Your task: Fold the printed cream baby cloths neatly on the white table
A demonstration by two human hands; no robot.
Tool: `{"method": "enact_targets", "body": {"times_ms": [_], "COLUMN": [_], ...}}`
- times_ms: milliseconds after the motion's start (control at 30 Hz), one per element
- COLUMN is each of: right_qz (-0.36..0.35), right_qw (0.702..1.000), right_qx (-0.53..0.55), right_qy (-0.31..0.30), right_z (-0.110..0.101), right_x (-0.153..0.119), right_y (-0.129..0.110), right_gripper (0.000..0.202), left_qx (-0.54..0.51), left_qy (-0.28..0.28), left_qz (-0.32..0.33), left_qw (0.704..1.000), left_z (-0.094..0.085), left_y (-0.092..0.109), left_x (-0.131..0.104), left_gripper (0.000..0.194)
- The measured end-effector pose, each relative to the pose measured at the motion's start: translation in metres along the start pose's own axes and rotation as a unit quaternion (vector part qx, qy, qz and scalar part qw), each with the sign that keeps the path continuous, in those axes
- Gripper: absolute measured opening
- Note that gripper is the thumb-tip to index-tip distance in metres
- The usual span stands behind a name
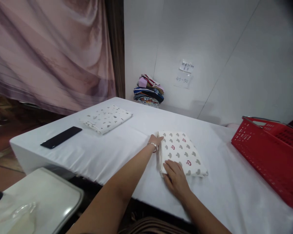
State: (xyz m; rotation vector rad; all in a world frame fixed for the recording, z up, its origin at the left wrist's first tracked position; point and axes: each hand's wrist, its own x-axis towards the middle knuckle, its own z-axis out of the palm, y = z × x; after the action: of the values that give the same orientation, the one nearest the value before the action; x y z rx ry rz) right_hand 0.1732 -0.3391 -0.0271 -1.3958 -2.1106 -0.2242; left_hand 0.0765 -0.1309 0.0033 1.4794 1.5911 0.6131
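Observation:
A folded white cloth [179,151] printed with grey and red mushroom shapes lies on the white-covered table [146,120] in front of me. At its far left corner, my left hand [156,140], with a bracelet at the wrist, grips the folded edge between thumb and fingers; the fingers are partly hidden. My right hand [177,178] rests over the near left corner, fingers on top of the cloth and thumb at the edge. Farther left lies another folded white cloth [109,117] with small grey prints, touched by neither hand.
A black flat slab [61,137] lies near the table's left edge. On the right stands a red plastic basket [266,156]. Folded fabrics [148,91] are stacked by the wall at the back. A white stool-like surface [46,198] sits at the lower left, and a pink curtain [53,55] hangs behind.

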Motion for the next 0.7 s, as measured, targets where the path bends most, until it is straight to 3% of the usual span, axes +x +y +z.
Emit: {"method": "enact_targets", "body": {"times_ms": [200, 533, 633, 700], "right_qz": [0.008, 0.036, 0.05, 0.094], "right_qw": [1.0, 0.998, 0.998, 0.995], "right_qx": [-0.005, 0.018, 0.029, 0.012], "right_qy": [-0.023, -0.047, -0.027, 0.027], "right_z": [-0.001, -0.006, -0.022, -0.038], "right_x": [0.003, 0.008, 0.006, 0.001], "right_y": [-0.003, -0.011, 0.003, 0.025], "right_gripper": [0.045, 0.048, 0.04, 0.036], "left_qx": [0.025, 0.059, 0.056, 0.052], "left_qy": [0.021, 0.015, 0.013, 0.004], "left_qz": [0.04, 0.039, 0.038, 0.04], "left_qw": [0.999, 0.997, 0.998, 0.998], "left_z": [-0.002, -0.003, -0.008, -0.012], "left_y": [0.001, -0.005, -0.008, -0.013], "left_x": [0.009, 0.012, 0.006, 0.0], "left_gripper": [0.065, 0.061, 0.068, 0.076]}}
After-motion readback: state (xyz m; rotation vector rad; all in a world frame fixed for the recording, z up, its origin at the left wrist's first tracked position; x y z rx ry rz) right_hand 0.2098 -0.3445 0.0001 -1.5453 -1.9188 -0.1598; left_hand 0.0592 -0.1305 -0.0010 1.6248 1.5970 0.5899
